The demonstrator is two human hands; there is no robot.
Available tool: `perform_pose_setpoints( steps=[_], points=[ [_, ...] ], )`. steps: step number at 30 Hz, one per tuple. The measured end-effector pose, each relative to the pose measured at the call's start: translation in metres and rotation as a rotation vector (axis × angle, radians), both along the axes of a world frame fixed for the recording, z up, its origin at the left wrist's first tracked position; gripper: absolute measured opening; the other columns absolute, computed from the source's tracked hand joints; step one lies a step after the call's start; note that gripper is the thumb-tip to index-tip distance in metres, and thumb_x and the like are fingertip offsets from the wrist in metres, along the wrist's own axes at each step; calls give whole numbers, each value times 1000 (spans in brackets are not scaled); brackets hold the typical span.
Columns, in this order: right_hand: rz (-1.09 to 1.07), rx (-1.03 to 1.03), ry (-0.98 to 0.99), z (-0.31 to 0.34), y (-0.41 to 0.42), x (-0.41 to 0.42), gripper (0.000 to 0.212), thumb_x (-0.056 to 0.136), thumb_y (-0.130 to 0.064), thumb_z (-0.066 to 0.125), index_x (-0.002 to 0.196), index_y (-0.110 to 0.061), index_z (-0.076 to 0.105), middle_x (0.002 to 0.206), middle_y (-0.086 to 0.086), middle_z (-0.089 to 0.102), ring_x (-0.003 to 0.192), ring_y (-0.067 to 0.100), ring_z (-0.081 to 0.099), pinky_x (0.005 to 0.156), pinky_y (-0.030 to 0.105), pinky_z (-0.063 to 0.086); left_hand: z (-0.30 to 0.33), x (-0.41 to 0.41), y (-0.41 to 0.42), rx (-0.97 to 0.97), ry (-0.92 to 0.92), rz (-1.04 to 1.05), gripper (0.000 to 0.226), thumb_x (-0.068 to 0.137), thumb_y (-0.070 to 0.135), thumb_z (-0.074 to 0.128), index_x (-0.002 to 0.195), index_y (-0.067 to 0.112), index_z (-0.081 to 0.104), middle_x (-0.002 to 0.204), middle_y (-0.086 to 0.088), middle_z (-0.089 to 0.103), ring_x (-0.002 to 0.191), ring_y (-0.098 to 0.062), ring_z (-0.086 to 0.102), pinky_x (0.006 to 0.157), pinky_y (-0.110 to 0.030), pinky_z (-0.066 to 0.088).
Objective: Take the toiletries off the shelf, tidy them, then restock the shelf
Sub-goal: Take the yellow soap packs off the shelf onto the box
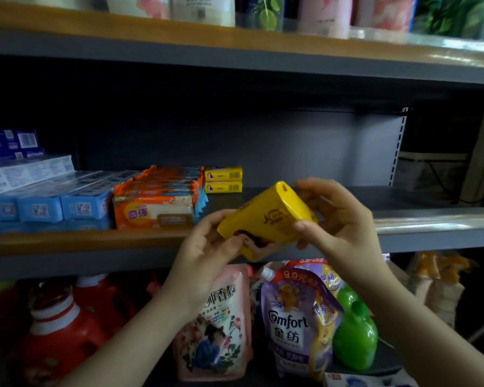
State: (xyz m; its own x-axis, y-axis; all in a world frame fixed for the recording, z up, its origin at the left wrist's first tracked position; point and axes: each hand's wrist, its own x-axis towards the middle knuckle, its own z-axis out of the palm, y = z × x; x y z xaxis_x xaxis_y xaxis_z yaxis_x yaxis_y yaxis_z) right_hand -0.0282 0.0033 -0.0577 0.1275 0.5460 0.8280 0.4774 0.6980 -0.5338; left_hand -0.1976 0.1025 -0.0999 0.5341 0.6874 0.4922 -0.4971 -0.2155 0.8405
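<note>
A yellow soap pack [266, 219] is held tilted in front of the middle shelf [81, 238]. My left hand [207, 247] grips its lower left end and my right hand [336, 216] grips its upper right end. On the shelf behind lie two more yellow soap boxes [223, 179], stacked. To their left sits a stack of orange soap packs [157, 199], then rows of blue toothpaste boxes [42, 196].
The right half of the middle shelf [403, 202] is bare. The upper shelf [235, 37] carries bottles. Below stand red detergent jugs [59, 331], a pink refill pouch [215, 325], a purple Comfort pouch [294, 322] and green bottles [355, 333].
</note>
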Motion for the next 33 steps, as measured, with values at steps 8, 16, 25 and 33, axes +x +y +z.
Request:
perform_pose_setpoints(
  steps=[8, 16, 25, 33],
  points=[
    [51, -96, -188, 6, -21, 1, 39, 77, -12, 68, 113, -24, 58, 118, 9, 51, 94, 14, 61, 77, 27, 54, -4, 14, -18, -354, -85, -263, 30, 78, 20, 49, 105, 15, 63, 91, -7, 72, 73, -15, 69, 58, -29, 56],
    [-19, -340, -89, -3, -30, 16, 33, 76, -37, 65, 105, -24, 56, 104, 14, 61, 90, 40, 60, 74, 47, 53, -18, 18, -40, -561, 234, -443, 38, 82, 29, 47, 76, 3, 75, 73, -17, 68, 46, -15, 59, 44, -20, 50],
    [-104, -657, -52, -43, -60, 41, 48, 62, -53, 63, 86, -12, 65, 54, -12, 56, 49, 2, 51, 47, 16, 40, -53, 26, -48, -560, 444, -565, 73, 62, 70, 56, 92, 5, 74, 79, -20, 68, 59, -24, 63, 50, -26, 51],
    [80, -1092, -272, -90, -122, 78, 48, 61, -45, 73, 104, -28, 59, 101, -12, 64, 93, -1, 61, 79, 13, 46, -120, 38, -102, 66, 683, -259, 44, 55, 43, 73, 96, 29, 67, 89, 13, 71, 86, 0, 64, 74, -14, 49]
  ],
)
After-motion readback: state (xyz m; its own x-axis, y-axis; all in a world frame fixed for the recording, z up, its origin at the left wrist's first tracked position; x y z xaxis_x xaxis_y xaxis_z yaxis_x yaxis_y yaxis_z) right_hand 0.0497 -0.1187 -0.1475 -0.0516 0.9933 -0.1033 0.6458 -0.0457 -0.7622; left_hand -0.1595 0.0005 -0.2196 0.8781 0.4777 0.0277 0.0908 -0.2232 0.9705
